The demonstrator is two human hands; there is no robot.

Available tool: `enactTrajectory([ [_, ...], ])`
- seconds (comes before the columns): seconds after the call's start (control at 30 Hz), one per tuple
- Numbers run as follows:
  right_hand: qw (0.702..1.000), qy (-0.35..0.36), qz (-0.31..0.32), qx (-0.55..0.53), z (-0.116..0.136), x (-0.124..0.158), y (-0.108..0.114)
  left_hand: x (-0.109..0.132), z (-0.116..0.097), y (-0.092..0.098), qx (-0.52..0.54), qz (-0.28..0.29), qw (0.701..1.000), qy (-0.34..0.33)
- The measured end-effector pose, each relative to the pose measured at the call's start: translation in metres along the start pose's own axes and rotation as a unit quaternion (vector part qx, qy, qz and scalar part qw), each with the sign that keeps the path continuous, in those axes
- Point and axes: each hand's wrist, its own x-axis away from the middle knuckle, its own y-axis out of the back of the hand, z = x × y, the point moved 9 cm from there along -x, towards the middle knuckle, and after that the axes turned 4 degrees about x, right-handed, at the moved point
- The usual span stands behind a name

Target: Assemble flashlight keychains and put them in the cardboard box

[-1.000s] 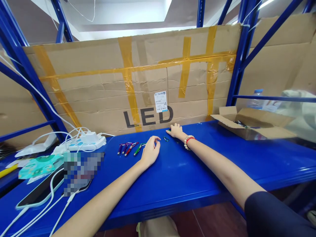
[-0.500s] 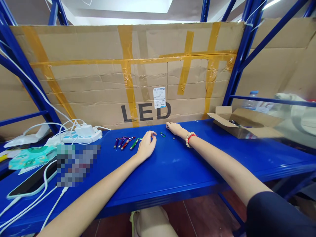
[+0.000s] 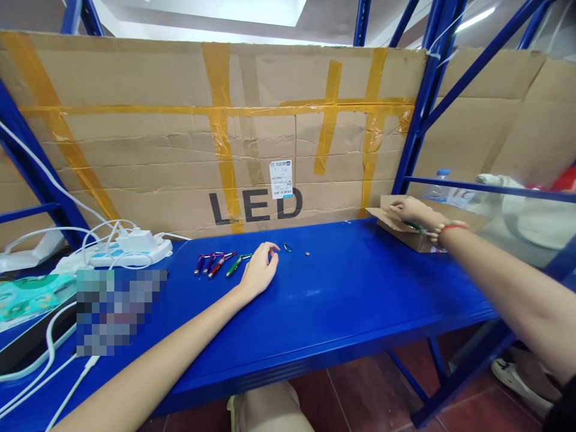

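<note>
Taped cardboard (image 3: 180, 150) (printed "LED") stands behind a white power strip (image 3: 155, 252).

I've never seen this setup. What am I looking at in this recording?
No machine: a person works bare-handed, filmed by one head-worn camera looking forward and down. On the blue shelf lie what look like two purple flashlights, a red flashlight and a green flashlight. The left hand rests beside the green flashlight, loosely curled, seemingly empty. Nearby lie a green carabiner and a tiny disc. The right hand is at the open cardboard box; what it holds, if anything, is unclear. A power strip sits at left.
</note>
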Motion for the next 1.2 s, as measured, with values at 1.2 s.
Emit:
enactTrajectory([
  [1.2,0.897,0.160,0.351,-0.217,0.289,0.099,-0.046,0.003,-0.010,-0.002,-0.065,0.013,0.997,-0.044],
])
